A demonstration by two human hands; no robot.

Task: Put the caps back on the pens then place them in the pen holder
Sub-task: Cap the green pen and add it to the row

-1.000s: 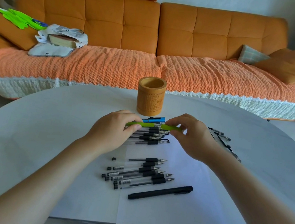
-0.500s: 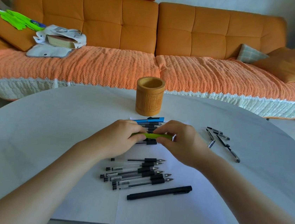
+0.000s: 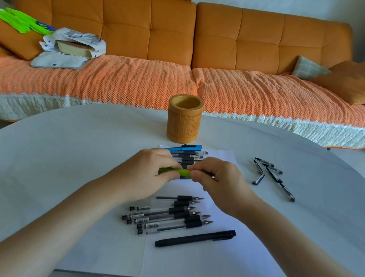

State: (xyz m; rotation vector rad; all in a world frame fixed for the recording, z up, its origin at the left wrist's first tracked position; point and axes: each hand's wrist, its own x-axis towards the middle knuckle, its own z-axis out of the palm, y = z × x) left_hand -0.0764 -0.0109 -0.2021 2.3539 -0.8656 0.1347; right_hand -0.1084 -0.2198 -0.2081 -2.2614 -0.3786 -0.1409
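Observation:
A green pen (image 3: 178,172) lies level between my two hands over the middle of the white table. My left hand (image 3: 150,173) grips its left end and my right hand (image 3: 220,181) grips its right end; only a short green stretch shows between the fingers. Behind the hands lies a row of capped pens with a blue pen (image 3: 183,148) at the back. In front of the hands lie several uncapped black pens (image 3: 168,216) and a long capped black pen (image 3: 195,238). Loose black caps (image 3: 266,170) lie to the right. The wooden pen holder (image 3: 184,119) stands upright behind, with nothing visible inside.
A white paper sheet (image 3: 208,262) lies under the pens on the round white table (image 3: 49,157). An orange sofa (image 3: 187,47) runs behind the table, with a bag (image 3: 74,44) and green items (image 3: 20,19) on its left.
Both hands have brought the green pen down and toward me, and they have closed together so that less of the pen shows between them.

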